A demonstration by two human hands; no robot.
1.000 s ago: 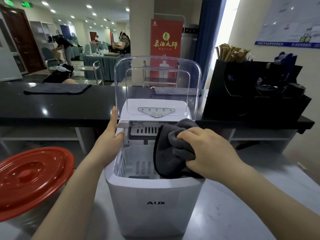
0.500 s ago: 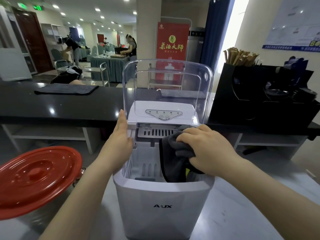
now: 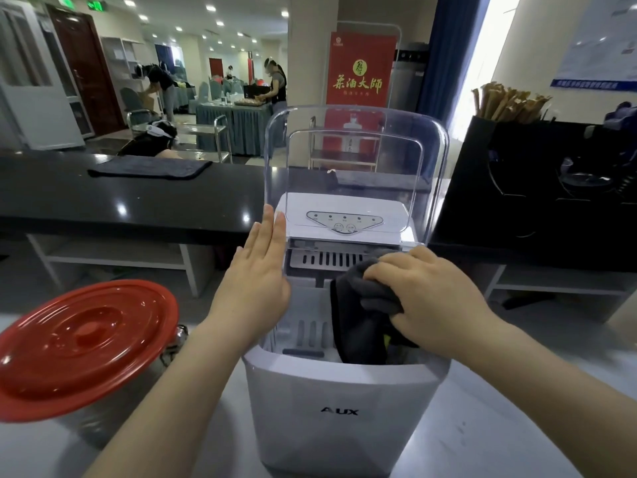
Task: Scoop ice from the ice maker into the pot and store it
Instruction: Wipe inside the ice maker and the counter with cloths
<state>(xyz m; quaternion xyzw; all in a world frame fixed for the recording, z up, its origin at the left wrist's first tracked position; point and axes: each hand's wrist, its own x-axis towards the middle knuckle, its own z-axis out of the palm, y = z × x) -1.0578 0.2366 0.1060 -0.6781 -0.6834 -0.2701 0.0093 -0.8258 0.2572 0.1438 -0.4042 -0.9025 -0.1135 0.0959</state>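
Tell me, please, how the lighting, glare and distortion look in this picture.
Head view: even ceiling light; window strip top right blown out; lamp glare spots on the glossy black counter; faint reflections in the white ice maker's clear raised lid; wide-angle bending at the frame edges; right hand and its dark grey cloth are sharp.

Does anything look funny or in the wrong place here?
Yes. A dark grey cloth is stuffed down inside the open top of the ice maker, where you would expect ice. The right hand grips it. No ice or scoop shows, and the pot beside it has its red lid on.
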